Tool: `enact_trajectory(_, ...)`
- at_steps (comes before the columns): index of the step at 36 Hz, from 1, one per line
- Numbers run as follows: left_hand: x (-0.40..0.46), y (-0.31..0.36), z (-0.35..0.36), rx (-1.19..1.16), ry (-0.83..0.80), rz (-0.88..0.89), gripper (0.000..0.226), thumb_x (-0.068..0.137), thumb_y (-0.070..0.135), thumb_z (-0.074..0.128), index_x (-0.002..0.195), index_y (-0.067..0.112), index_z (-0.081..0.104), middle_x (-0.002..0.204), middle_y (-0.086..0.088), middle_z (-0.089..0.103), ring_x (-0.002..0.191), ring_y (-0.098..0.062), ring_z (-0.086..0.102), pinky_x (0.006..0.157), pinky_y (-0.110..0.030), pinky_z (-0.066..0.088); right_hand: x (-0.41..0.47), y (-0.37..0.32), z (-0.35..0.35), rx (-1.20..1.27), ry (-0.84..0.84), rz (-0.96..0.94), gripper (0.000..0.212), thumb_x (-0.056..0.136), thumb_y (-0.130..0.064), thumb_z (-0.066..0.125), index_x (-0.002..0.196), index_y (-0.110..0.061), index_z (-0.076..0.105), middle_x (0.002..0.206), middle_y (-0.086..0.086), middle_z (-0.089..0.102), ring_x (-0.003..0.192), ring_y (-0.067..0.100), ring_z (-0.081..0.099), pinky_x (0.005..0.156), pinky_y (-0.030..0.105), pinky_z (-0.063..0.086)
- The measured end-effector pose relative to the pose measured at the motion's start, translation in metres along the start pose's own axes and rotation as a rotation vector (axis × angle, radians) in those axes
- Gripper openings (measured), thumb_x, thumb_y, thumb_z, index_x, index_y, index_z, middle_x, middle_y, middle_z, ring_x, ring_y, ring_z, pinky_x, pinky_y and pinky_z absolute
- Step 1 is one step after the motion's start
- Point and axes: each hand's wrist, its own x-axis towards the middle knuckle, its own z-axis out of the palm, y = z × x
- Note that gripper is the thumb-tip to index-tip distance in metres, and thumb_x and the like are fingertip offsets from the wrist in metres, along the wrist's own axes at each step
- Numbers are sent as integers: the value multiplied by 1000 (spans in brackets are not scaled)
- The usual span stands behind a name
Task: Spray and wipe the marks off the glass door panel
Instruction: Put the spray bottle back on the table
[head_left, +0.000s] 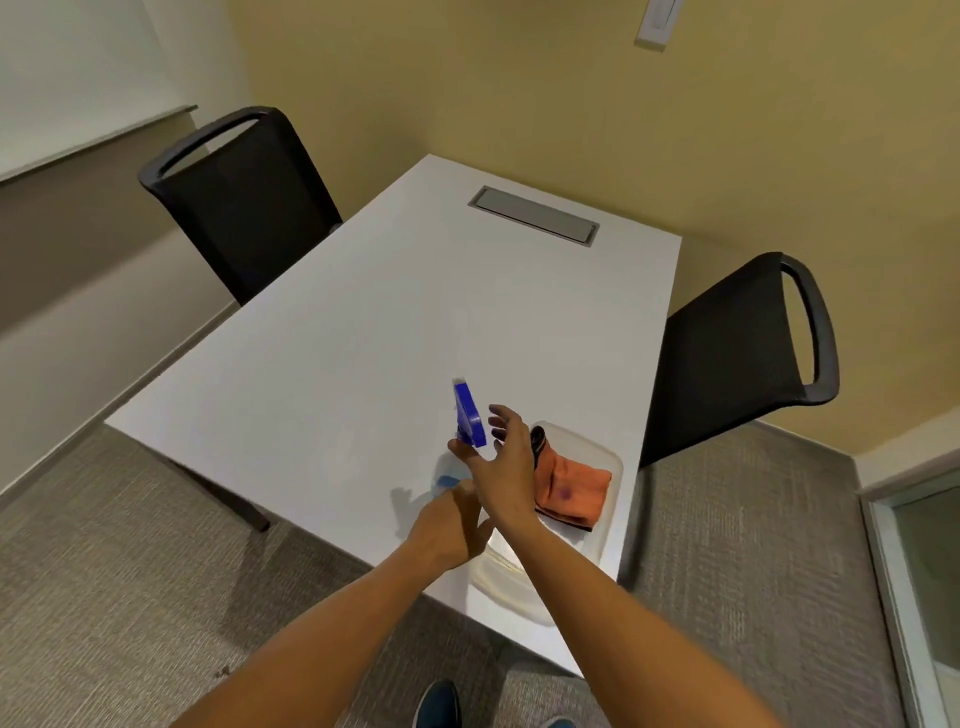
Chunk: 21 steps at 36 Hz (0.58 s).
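Note:
A clear spray bottle (445, 477) with a blue trigger head (470, 415) stands on the white table (332, 364) near its front right corner. My right hand (508, 465) is at the blue head, fingers spread, thumb just below it. My left hand (451, 525) is against the bottle's lower body; my right forearm crosses over its fingers, so its grip is hidden. A folded orange cloth (571, 491) lies in a clear plastic tray (609, 457) just right of my hands. The edge of a glass door panel (930, 582) shows at the far right.
Two black chairs stand at the table, one at the far left (244, 202) and one on the right (743, 353). A grey cable hatch (534, 215) is set into the table's far end. Carpet floor lies around; my shoe (437, 704) shows below.

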Motion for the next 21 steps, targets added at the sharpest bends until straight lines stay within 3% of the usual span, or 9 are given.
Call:
enact_trajectory(4,-1,13,4,-27,34,-4,52,96,51,57,137,19,50,123,-2,64,100,-22,64,95,-30,53,0,7,-26,-31,-27,-47,71,79,-42,83,139,-30,46,134,-7,54,117,12,57,96,26,51)
enact_trajectory(6,-2,24,4,-24,44,-9,54,97,55,54,140,24,44,127,3,61,101,-20,64,101,-31,54,1,9,-42,-62,-38,-58,68,82,-41,81,138,-29,46,135,-6,55,116,13,58,97,31,55)
enact_trajectory(8,-2,35,3,36,40,44,49,99,48,56,140,26,43,129,4,59,113,-20,64,105,-33,50,1,14,-59,-84,-50,-61,65,83,-36,82,137,-29,47,132,-5,56,115,14,59,96,31,55)
enact_trajectory(11,2,46,3,25,55,117,36,99,38,61,130,25,50,119,7,62,106,-13,63,104,-30,53,0,25,-82,-132,-57,-47,62,82,-33,82,132,-38,46,129,-8,57,115,12,59,97,29,54)
enact_trajectory(13,8,52,4,28,79,166,32,98,36,62,126,25,52,119,8,64,105,-12,65,101,-31,55,1,33,-95,-171,-52,-30,61,83,-33,80,134,-35,47,132,-7,56,116,14,59,99,33,56)
enact_trajectory(17,16,67,8,77,86,232,36,98,34,57,133,27,47,133,6,59,113,-15,63,96,-37,57,8,44,-120,-166,-2,18,62,85,-29,73,138,-32,44,126,-5,57,108,11,61,95,39,58)
enact_trajectory(21,21,78,19,162,58,319,60,101,32,54,155,22,31,160,-1,37,142,-22,43,114,-36,44,12,48,-141,-120,98,61,57,93,-23,68,142,-29,40,122,-4,58,102,8,63,91,34,58)
